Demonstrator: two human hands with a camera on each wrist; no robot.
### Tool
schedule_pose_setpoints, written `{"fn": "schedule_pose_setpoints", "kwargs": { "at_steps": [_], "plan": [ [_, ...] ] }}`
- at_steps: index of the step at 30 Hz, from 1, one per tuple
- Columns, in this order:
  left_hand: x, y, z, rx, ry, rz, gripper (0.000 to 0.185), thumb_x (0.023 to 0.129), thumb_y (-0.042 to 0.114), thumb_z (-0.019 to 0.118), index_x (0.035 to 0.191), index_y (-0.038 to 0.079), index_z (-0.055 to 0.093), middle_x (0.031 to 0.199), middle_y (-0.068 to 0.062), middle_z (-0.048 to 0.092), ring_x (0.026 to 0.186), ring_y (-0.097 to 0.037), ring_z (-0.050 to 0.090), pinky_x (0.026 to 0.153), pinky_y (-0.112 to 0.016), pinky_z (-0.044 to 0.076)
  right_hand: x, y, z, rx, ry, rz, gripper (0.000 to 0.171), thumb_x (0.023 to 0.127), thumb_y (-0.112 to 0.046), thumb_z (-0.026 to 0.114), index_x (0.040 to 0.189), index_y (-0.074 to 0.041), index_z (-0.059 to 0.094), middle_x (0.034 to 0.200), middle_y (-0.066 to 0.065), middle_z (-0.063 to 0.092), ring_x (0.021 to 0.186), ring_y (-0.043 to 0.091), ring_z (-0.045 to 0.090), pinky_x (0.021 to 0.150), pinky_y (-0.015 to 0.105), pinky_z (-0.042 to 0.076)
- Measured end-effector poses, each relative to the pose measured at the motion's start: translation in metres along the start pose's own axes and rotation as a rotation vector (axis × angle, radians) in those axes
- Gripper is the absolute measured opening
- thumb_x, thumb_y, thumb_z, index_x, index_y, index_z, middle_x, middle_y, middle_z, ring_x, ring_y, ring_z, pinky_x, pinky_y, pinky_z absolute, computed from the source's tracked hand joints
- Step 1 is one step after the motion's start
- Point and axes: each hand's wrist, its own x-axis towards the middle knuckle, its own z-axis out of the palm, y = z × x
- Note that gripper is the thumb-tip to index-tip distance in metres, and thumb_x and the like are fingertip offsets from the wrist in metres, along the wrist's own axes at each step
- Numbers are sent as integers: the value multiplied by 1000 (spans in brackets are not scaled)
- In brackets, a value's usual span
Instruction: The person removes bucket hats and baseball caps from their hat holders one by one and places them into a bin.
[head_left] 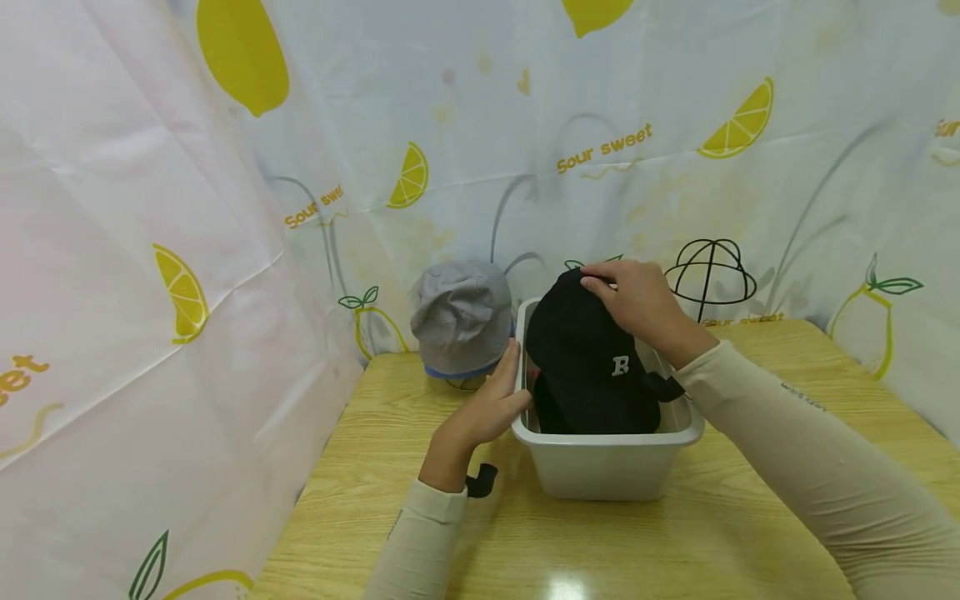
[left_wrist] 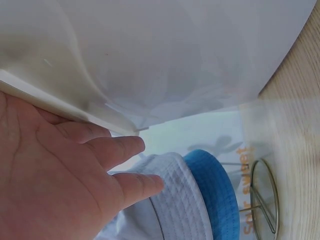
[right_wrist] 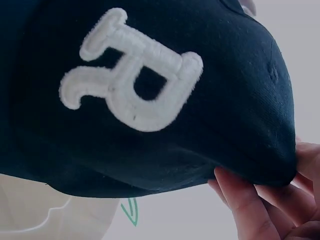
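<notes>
A black cap (head_left: pixel 592 367) with a white letter R stands in a pale grey plastic bin (head_left: pixel 607 467) on the wooden table. My right hand (head_left: pixel 637 304) grips the cap's crown from above; its fingertips (right_wrist: pixel 245 200) curl under the cap's (right_wrist: pixel 150 100) edge. My left hand (head_left: pixel 487 408) rests against the bin's left wall by the rim, with its fingers (left_wrist: pixel 125 150) lying fairly straight along the bin wall (left_wrist: pixel 175 60). The inside of the bin under the cap is hidden.
A grey bucket hat (head_left: pixel 459 317) with a blue band (left_wrist: pixel 215 195) sits on a wire stand behind the bin's left corner. A bare black wire hat stand (head_left: pixel 708 271) is at the back right. Lemon-print curtains (head_left: pixel 150 250) close in the table (head_left: pixel 675 542) at left and back.
</notes>
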Motion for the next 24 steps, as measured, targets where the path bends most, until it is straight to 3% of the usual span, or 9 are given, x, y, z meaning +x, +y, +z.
{"fn": "schedule_pose_setpoints", "kwargs": {
  "at_steps": [5,9,24],
  "plan": [
    [0,1,0,11,3,-2,91,93,29,40,165,18,-14,172,6,-18,160,-18,-12,130,-47,3,1,2,1,2,-22,-3,34,105,-26,62,134,-12,72,130,19,71,120,41,66,98,58,51],
    [0,2,0,16,6,0,92,93,29,41,165,13,-13,172,4,-18,161,-21,-11,130,-49,3,2,6,4,2,-57,7,34,105,-26,63,133,-12,72,130,20,71,121,41,65,99,58,51],
    [1,0,0,18,7,2,94,91,30,42,165,10,-13,173,2,-18,161,-24,-11,129,-53,2,7,27,15,-6,-290,-87,36,105,-24,61,140,-14,67,140,17,66,128,40,61,105,58,48]
  ]
}}
